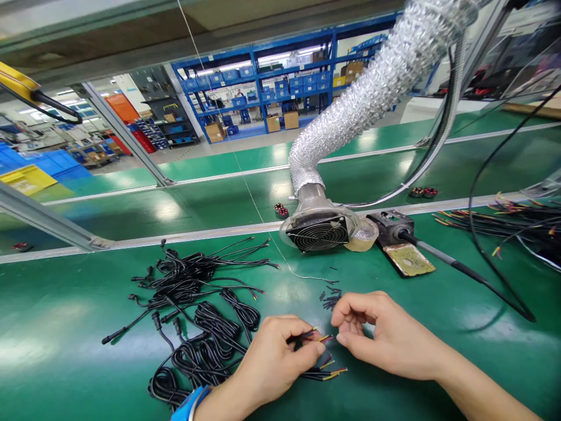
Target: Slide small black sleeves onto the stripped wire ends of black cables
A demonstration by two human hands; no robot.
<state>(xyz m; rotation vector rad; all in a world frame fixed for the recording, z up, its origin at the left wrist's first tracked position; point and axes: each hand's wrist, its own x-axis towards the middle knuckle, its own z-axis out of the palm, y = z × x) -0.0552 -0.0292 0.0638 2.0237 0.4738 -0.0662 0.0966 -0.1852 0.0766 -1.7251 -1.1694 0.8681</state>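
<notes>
My left hand [284,356] is closed, thumb against fingers, on a black cable [302,336]. Yellow, red and black wire ends stick out past its fingertips. Close by on the right, my right hand [377,333] has its fingers curled, with a gap between thumb and forefinger; nothing shows in that gap. More wire ends [335,373] lie on the bench below the hands. Just beyond my right fingertips are several short black tube pieces [331,299]. Coiled black cables [205,327] with plug ends are piled left of my left hand.
A fume fan [319,235] on a silver duct [350,111] stands ahead, beside a tape roll [364,237]. A soldering iron [442,263] rests in its stand [392,227]. Thin solder wire [302,276] hangs down to the bench. More cables [517,225] lie at right.
</notes>
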